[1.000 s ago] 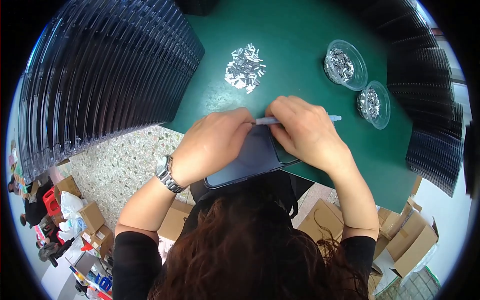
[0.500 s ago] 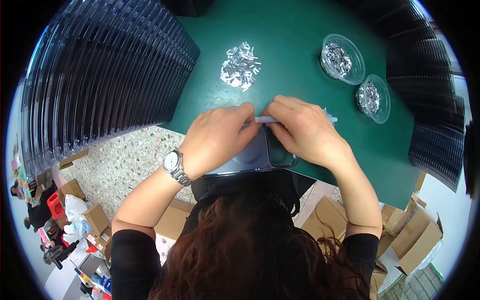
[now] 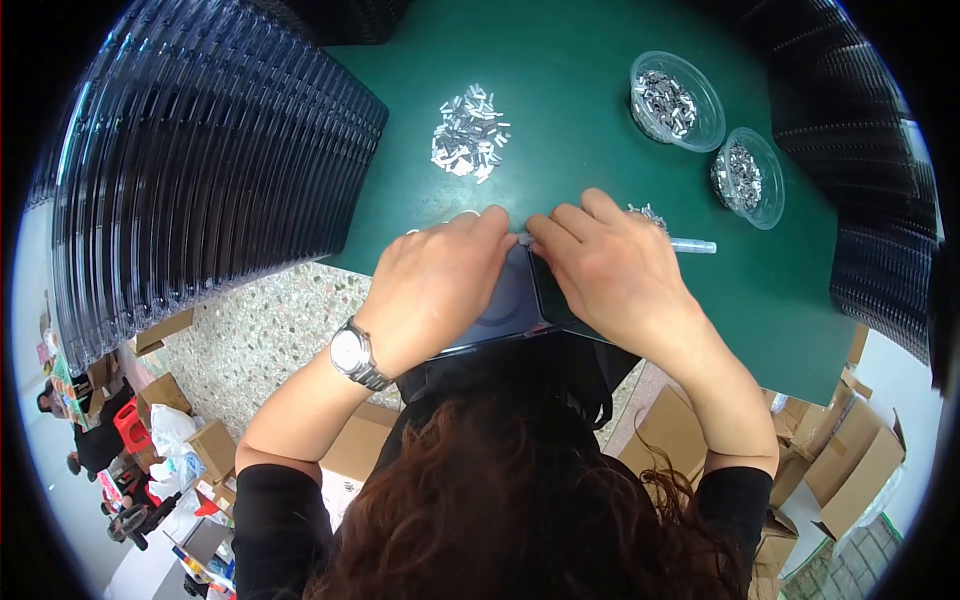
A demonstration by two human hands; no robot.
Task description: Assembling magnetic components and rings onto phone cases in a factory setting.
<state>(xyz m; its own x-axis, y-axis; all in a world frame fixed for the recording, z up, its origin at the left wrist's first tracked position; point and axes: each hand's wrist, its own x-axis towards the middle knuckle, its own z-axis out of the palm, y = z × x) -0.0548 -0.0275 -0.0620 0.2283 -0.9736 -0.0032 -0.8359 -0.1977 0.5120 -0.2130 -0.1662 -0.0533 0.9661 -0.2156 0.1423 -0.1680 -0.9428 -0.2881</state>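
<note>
A dark, glossy phone case point(image 3: 512, 292) with a faint ring on it lies at the near edge of the green table, partly covered by my hands. My left hand point(image 3: 440, 275), with a watch point(image 3: 352, 352) on its wrist, is closed with its fingertips at the case's far edge. Opposite it, the closed fingers of my right hand point(image 3: 615, 265) press at the same edge. A tiny pale piece point(image 3: 525, 240) shows between the fingertips. From under my right hand sticks out the end of a clear, pen-like tube point(image 3: 693, 245); its other end is hidden.
On the green table point(image 3: 560, 90) lies a pile of small silvery pieces point(image 3: 470, 133). Two clear tubs point(image 3: 677, 100) hold more, and a few pieces point(image 3: 648, 215) lie beyond my right hand. Tall stacks of black trays point(image 3: 220, 150) flank both sides. Cardboard boxes point(image 3: 855, 450) stand below.
The pen-like tube has slid to the right, its tip no longer showing between my hands. My fingertips have come closer together at the case's far edge.
</note>
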